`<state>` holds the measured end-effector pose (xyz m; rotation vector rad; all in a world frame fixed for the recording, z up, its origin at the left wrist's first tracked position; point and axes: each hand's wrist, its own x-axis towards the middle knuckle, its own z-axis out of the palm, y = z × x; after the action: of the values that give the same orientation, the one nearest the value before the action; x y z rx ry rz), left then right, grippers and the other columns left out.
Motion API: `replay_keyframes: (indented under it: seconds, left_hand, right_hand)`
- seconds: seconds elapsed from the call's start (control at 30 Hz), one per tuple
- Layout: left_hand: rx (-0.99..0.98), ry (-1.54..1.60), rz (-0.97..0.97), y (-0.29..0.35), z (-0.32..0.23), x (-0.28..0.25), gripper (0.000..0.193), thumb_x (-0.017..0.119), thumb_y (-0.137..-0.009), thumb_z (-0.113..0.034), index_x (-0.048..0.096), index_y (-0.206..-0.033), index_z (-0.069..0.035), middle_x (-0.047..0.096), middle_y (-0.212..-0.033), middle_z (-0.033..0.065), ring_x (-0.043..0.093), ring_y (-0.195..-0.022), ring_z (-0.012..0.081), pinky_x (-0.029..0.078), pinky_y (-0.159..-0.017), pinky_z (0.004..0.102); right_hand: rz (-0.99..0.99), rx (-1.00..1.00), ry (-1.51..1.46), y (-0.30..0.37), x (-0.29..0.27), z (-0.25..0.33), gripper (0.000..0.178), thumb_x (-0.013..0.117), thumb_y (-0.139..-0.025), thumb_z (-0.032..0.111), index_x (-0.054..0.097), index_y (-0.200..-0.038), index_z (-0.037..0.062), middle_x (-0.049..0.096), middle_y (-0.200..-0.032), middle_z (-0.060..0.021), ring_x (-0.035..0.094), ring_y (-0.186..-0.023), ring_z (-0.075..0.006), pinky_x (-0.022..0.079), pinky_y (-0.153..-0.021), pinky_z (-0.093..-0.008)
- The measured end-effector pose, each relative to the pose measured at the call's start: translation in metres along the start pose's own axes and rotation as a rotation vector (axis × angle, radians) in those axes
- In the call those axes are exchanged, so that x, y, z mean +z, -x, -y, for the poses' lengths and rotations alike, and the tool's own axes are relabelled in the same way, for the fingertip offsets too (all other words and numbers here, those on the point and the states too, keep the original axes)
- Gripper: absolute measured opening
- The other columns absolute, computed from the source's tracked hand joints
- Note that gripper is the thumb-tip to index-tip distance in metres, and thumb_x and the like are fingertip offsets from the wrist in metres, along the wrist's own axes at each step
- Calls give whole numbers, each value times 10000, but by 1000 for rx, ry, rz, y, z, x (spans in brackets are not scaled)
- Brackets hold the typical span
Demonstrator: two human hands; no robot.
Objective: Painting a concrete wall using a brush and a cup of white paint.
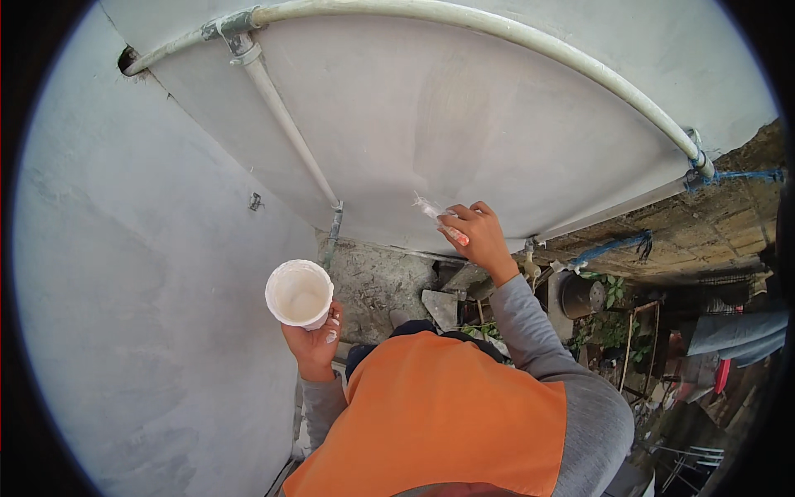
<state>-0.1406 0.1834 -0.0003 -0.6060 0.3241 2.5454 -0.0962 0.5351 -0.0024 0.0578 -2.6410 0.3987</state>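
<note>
In my left hand (317, 344) is a white plastic cup (318, 324) with white paint (298, 300) inside it. The fingers wrap round its side and base, and white smears mark them. My right hand (480, 236) grips a paintbrush (431, 209) with a reddish handle end and white-coated bristles. Its bristles point up and left, close to the pale wall (356, 124) ahead. Whether they touch the wall I cannot tell. Cup and brush are well apart.
A white pipe (530, 37) curves across the wall top, with a branch pipe (281, 103) running down. Another pale wall (149, 248) stands at left. Below lie broken concrete pieces (440, 310). At right are a dark pot (582, 296), plants and hanging grey cloth (737, 333).
</note>
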Motion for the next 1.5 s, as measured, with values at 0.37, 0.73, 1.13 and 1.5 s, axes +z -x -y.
replay_keyframes:
  seconds: [0.37,0.73,1.13,1.5]
  left_hand:
    - [96,68,-20,12,-6,8,327,566,-920,-282,570,-1164,-63,608,-1075,96,578,-960,242,477,-777,368]
    - [94,57,7,2,-6,17,334,570,-912,-266,561,-1160,-42,599,-1058,103,571,-944,233,462,-773,348]
    - [49,15,0,-10,1,7,341,572,-916,-294,561,-1156,-52,599,-1050,106,575,-936,243,472,-773,363]
    - [51,25,-4,-6,-2,11,353,573,-918,-314,564,-1153,-51,598,-1044,109,575,-936,246,476,-770,359]
  right_hand:
    - [-408,-215,65,-77,-117,21,185,764,-718,119,677,-880,113,699,-999,-56,660,-880,-247,507,-787,-372]
    - [-366,31,-127,-11,-79,11,240,757,-713,58,630,-917,58,686,-999,-104,634,-827,-309,509,-726,-371]
    - [-547,-143,213,-36,-171,14,179,748,-730,74,658,-880,112,702,-1021,-66,645,-793,-247,485,-751,-347]
    - [-369,-109,239,4,-68,4,211,689,-706,117,678,-916,141,664,-1156,-66,633,-1042,-225,480,-849,-379]
